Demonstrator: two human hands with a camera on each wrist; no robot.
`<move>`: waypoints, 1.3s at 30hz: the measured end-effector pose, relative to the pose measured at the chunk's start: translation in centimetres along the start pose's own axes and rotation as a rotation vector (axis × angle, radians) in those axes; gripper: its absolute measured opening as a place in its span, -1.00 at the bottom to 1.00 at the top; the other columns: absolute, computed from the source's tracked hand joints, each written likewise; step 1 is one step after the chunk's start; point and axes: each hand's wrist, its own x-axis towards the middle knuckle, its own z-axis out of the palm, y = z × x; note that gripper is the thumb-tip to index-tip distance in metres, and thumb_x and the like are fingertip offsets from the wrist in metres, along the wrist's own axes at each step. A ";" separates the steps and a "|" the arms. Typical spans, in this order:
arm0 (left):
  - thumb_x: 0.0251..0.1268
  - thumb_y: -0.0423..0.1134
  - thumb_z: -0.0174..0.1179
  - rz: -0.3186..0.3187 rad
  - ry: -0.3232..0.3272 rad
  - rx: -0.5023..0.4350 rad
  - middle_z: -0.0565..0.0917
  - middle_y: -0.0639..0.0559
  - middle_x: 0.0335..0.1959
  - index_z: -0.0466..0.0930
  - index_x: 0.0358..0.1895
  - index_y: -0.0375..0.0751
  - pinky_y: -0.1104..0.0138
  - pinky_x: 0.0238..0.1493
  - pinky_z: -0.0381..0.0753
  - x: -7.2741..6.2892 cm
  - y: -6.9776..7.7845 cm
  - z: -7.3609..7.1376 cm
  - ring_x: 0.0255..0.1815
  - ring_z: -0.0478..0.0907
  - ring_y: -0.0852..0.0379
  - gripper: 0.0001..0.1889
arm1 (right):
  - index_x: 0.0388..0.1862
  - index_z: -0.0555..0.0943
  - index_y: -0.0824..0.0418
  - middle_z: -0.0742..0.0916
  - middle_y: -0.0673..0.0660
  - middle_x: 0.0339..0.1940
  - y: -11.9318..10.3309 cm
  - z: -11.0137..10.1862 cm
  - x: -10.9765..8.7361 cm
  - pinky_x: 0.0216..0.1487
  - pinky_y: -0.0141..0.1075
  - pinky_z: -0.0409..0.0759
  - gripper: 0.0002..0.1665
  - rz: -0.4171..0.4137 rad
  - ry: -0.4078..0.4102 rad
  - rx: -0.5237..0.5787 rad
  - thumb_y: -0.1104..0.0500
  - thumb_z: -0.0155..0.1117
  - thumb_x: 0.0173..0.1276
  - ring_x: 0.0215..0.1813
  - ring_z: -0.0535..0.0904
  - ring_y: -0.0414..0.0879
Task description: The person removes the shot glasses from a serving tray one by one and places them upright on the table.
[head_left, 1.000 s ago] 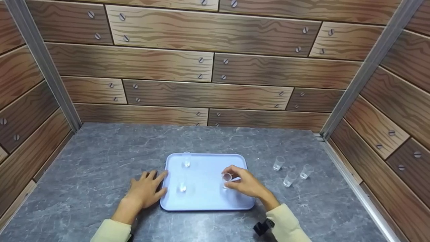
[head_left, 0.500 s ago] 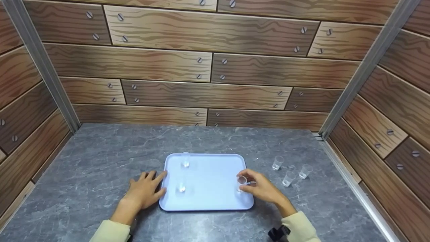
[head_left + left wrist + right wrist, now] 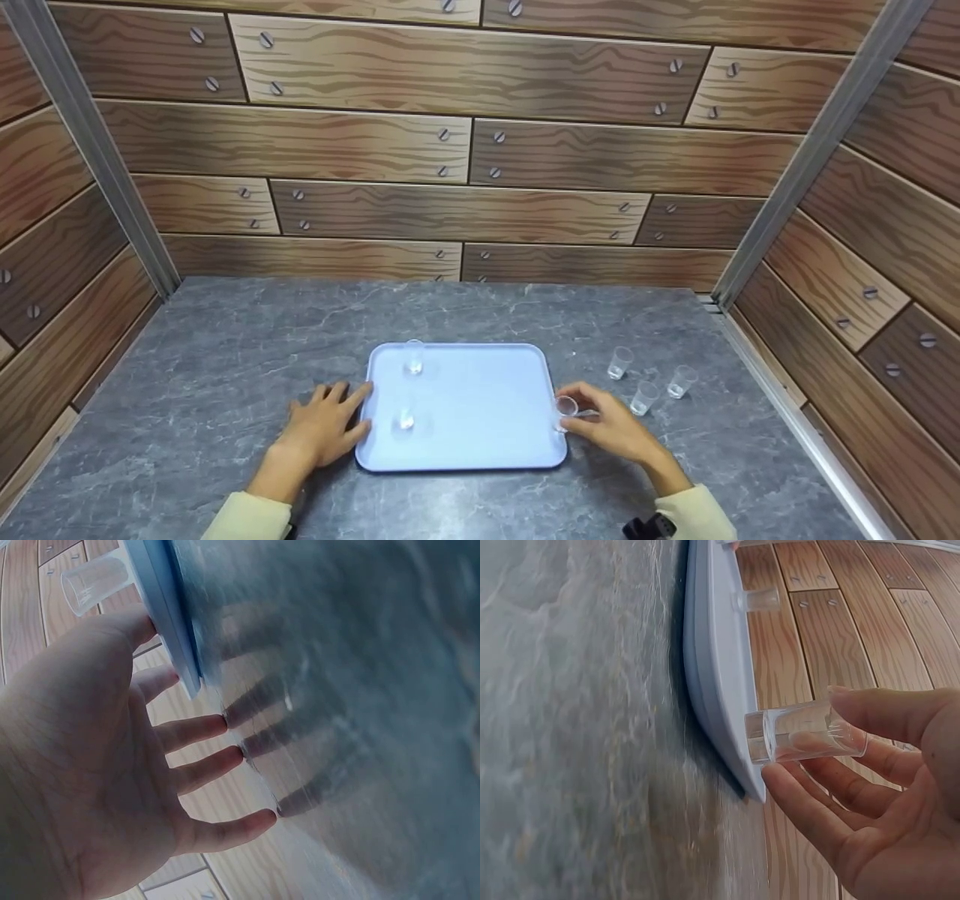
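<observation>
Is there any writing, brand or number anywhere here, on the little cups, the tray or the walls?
None can be read in any view.
The clear cup held by the right hand is plain.
The blue tray bears no label.
The wood-print wall shows only grain and screw heads.

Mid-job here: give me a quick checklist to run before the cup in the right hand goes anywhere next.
1. Grip: right hand pinches the clear cup between thumb and fingers: ok.
2. Cup upright: ok in the head view.
3. Cup clear of the tray: it sits at the right rim of the blue tray; whether they touch: cannot tell.
4. Tray steadied: left hand lies flat at its left edge: ok.
5. Three loose cups stand apart on the table, right of the hand: ok.
</observation>
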 end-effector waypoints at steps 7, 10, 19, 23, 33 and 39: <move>0.51 0.12 0.12 0.006 0.009 -0.008 0.45 -0.33 0.44 0.32 0.56 0.05 -0.61 0.19 0.27 0.1 -0.2 0.2 0.45 0.35 -0.43 -0.36 | 0.13 0.60 0.40 0.74 0.32 0.04 0.3 -0.9 -1.1 0.15 -0.34 0.65 -0.59 -0.037 0.050 -0.055 0.23 0.42 0.39 0.06 0.63 -0.21; 0.51 0.12 0.11 0.006 0.011 -0.010 0.45 -0.32 0.44 0.32 0.56 0.05 -0.61 0.20 0.27 0.1 -0.1 0.1 0.45 0.35 -0.43 -0.36 | 0.13 0.60 0.42 0.75 0.33 0.03 0.5 -1.4 -1.5 0.13 -0.35 0.66 -0.59 -0.049 0.069 -0.060 0.26 0.42 0.38 0.05 0.63 -0.24; 0.51 0.11 0.12 0.004 0.014 -0.009 0.46 -0.32 0.41 0.33 0.56 0.02 -0.58 0.17 0.33 -0.2 0.1 -0.1 0.42 0.37 -0.39 -0.37 | 0.11 0.60 0.39 0.75 0.34 0.03 1.1 -2.6 -2.6 0.14 -0.38 0.65 -0.61 -0.051 0.102 -0.071 0.26 0.43 0.37 0.05 0.64 -0.29; 0.51 0.12 0.12 0.002 0.014 -0.003 0.46 -0.32 0.41 0.33 0.56 0.03 -0.57 0.18 0.33 -0.1 0.1 0.0 0.42 0.37 -0.39 -0.37 | 0.12 0.60 0.40 0.75 0.35 0.01 1.5 -3.1 -3.1 0.12 -0.39 0.66 -0.60 -0.059 0.115 -0.081 0.28 0.43 0.36 0.03 0.64 -0.29; 0.51 0.13 0.11 -0.006 0.003 0.004 0.46 -0.32 0.42 0.31 0.57 0.06 -0.58 0.19 0.31 0.1 0.1 0.0 0.43 0.37 -0.40 -0.36 | 0.17 0.57 0.45 0.72 0.38 0.05 2.3 -4.1 -4.0 0.11 -0.41 0.66 -0.55 -0.003 0.129 -0.064 0.30 0.41 0.37 0.02 0.64 -0.32; 0.50 0.12 0.12 -0.002 0.007 0.003 0.46 -0.32 0.41 0.32 0.56 0.06 -0.59 0.17 0.32 0.0 0.0 0.0 0.42 0.38 -0.40 -0.36 | 0.15 0.58 0.44 0.73 0.36 0.04 2.5 -4.6 -4.5 0.10 -0.43 0.65 -0.57 0.020 0.148 -0.071 0.29 0.42 0.36 0.00 0.66 -0.30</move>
